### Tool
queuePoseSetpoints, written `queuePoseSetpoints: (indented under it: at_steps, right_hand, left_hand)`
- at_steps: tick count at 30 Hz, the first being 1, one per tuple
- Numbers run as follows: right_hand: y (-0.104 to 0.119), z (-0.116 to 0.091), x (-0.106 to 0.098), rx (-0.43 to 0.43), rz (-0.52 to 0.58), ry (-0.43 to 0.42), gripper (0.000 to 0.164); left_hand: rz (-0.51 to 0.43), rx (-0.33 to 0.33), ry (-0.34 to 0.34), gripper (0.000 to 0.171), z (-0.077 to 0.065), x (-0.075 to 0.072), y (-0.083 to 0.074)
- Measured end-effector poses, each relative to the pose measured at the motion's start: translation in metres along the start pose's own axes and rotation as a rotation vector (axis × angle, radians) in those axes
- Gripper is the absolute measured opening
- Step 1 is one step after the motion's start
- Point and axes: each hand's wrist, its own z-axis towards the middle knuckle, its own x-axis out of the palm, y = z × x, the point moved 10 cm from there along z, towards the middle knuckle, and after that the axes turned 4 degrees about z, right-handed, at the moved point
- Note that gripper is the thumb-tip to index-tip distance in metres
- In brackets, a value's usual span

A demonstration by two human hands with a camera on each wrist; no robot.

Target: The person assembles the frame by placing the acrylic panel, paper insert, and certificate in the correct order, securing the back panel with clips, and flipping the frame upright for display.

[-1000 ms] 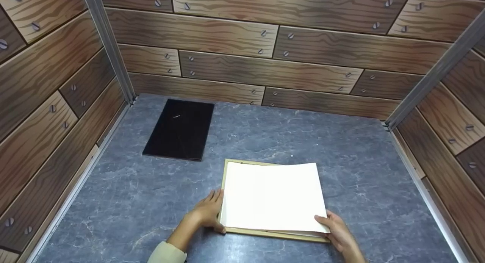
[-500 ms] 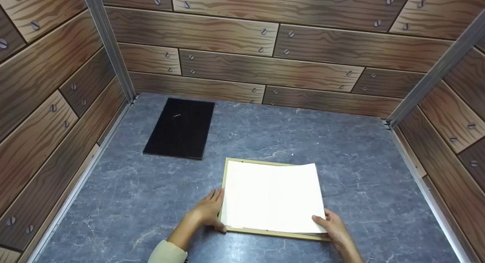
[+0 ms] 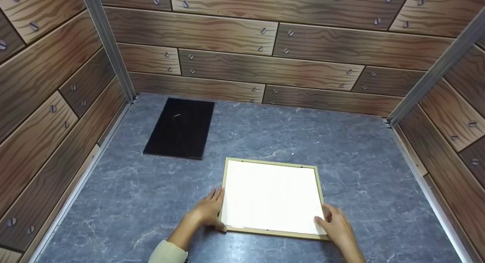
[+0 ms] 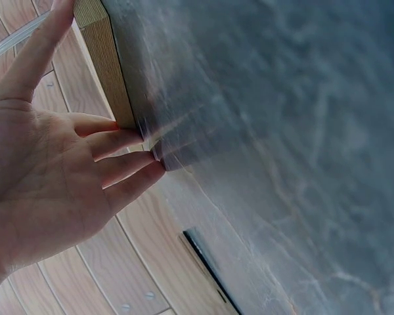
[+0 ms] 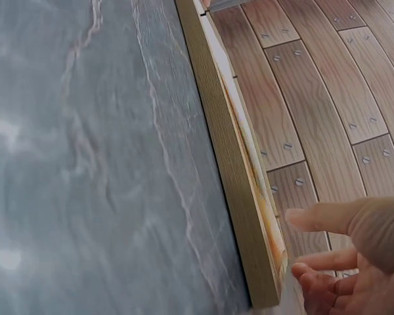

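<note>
L hand (image 3: pixel 207 211) was open, fingers fairly straight, braced along the frame's side, thumb at its near corner. R hand (image 3: pixel 339 227), opposite, wasn't clamped on anything: its wrist view had thumb & fingers apart w/ a gap between, fingers loosely bent. From the head cam its thumb overlapped the sheet's near R corner; couldn't tell if it pressed. Frame (image 3: pixel 278 234) lay flat on the table (image 3: pixel 363 157) between the hands, w/ the sheet (image 3: pixel 271 196) in it.

Step in hand, prob.: seating the sheet in the frame. Best done, I'd judge, w/ L hand as a stop vs. skidding & R thumb pressing straight down at its corner, then along that side. A sideways shove would likely have buckled the sheet.

Views differed. Head made the sheet look approx. level, w/ a frame strip past it on the far, near & R sides. R wrist said otherwise: by R hand, layers (image 5: pixel 270 226), white & orange-brown, stood wavy above the frame's side, so the fit there looked unfinished. L wrist gave the frame's wood side-on, plus L palm, hidden from above. Only head had the panel (image 3: pixel 180 130) whole, beyond L hand, well apart from it.
</note>
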Motion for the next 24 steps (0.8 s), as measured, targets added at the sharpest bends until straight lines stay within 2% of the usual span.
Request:
queuePoseSetpoints:
  at_steps: [4,9,16,19,24]
  right_hand:
    - [-0.002,-0.001,0.003,-0.027,-0.068,0.05,0.064]
    - [-0.005,-0.004,0.011,-0.057,-0.089,0.128,0.067]
    - [-0.007,-0.013,0.024,-0.126,-0.131,0.231,0.109]
    - [-0.007,-0.015,0.026,-0.148,-0.14,0.242,0.116]
    - [-0.007,-0.013,0.023,-0.139,-0.12,0.23,0.117]
  left_hand:
    - [-0.005,-0.001,0.0,0.113,-0.001,-0.001,-0.001]
    - [-0.033,0.005,-0.014,0.113,-0.002,-0.002,-0.001]
    - [-0.055,0.013,0.0,0.112,-0.006,0.001,-0.002]
    - [-0.052,0.008,0.001,0.113,-0.009,0.001,-0.005]
    - [-0.01,-0.013,-0.012,0.112,-0.007,0.0,-0.008]
